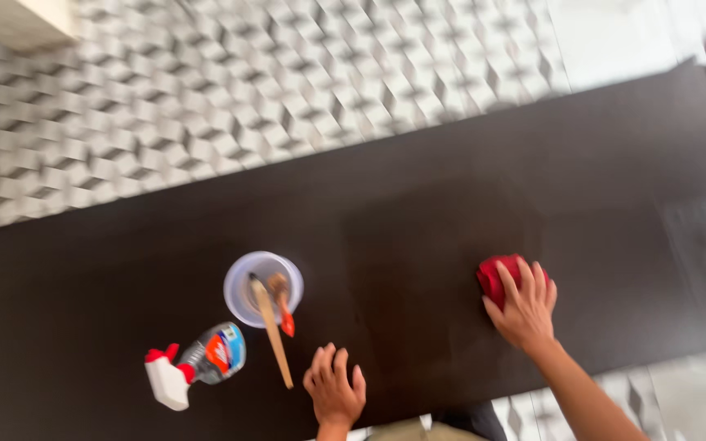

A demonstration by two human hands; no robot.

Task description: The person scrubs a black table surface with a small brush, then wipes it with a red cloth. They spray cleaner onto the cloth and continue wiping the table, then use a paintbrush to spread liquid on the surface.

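Note:
My right hand (526,306) presses flat on a red cloth (497,276) on the dark tabletop (418,220), fingers spread over it. Empty, my left hand (333,387) rests on the tabletop near the front edge with fingers curled and apart. Just left of it stands a clear plastic cup (262,286) holding a wooden-handled brush (272,327) and a smaller brush with an orange handle (283,306). A spray bottle (198,363) with a white and red trigger lies on its side further left.
The dark tabletop runs diagonally across the view. Beyond its far edge is a floor of grey and white cube-patterned tiles (230,90). A pale furniture corner (22,20) sits at the top left.

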